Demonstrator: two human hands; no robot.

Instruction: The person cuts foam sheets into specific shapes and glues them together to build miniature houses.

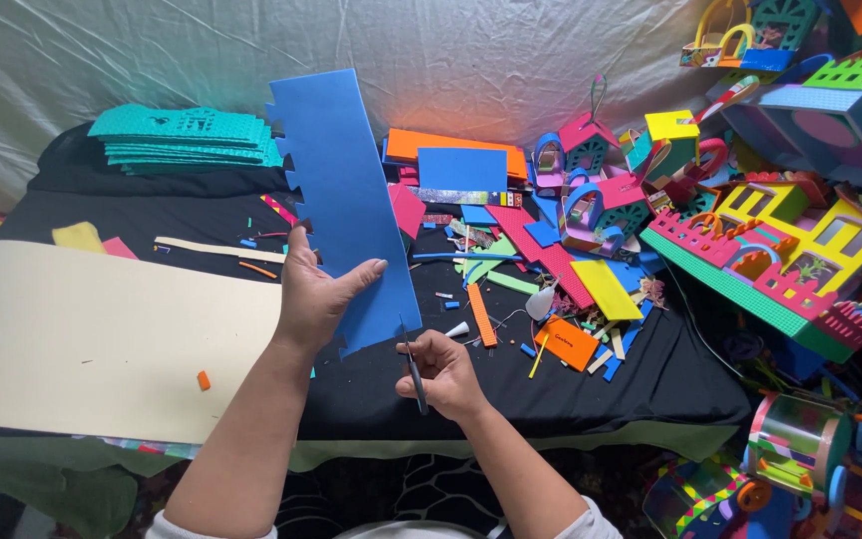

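1. The left hand (313,297) grips a long blue foam sheet with a notched left edge (346,190) — thumb across the front face, fingers behind its lower left edge. The sheet stands tilted, its top leaning away and to the left.
2. The right hand (443,371) is closed around a thin dark pen-like cutting tool (413,364), whose tip points up toward the sheet's lower right corner, just beside it.
3. The sheet rises between the two hands and above them, its bottom edge close over the black-covered worktop (641,384).
4. Left of the left hand, a large cream card sheet (82,334) lies flat on the worktop, with a small orange scrap (204,380) on it.
5. At the far left lies a stack of teal foam cut-outs (187,135).
6. Right of the hands, coloured foam offcuts are scattered — an orange rectangle (568,341) and a yellow one (606,289) among them.
7. Further right are assembled foam toy houses (780,255).
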